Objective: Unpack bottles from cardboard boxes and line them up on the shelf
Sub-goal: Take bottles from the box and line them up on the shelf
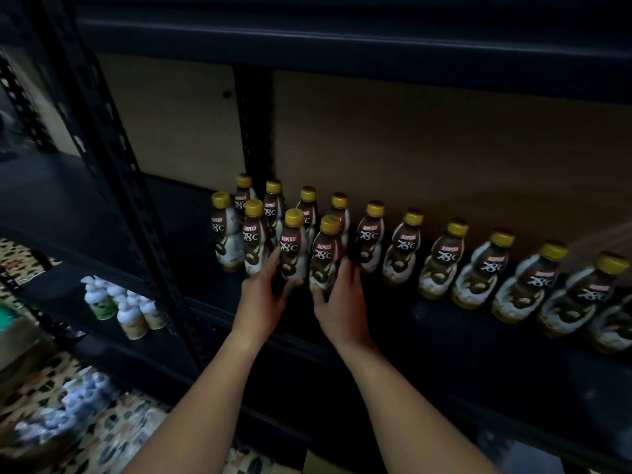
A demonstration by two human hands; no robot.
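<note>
Head view: at 6 o'clock on the shelf point(444, 323), left hand point(261, 302) and right hand point(342, 309) each grip a yellow-capped "Kopiko 78°C" bottle, one point(293, 248) beside the other point(325, 254).

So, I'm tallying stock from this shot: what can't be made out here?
- Head view: the bottle row runs off the right edge, total unknown.
- Back bottles are half hidden behind the front ones.
- Small pale bottles on the lower shelf: blurred and dim, labels unreadable.
</note>
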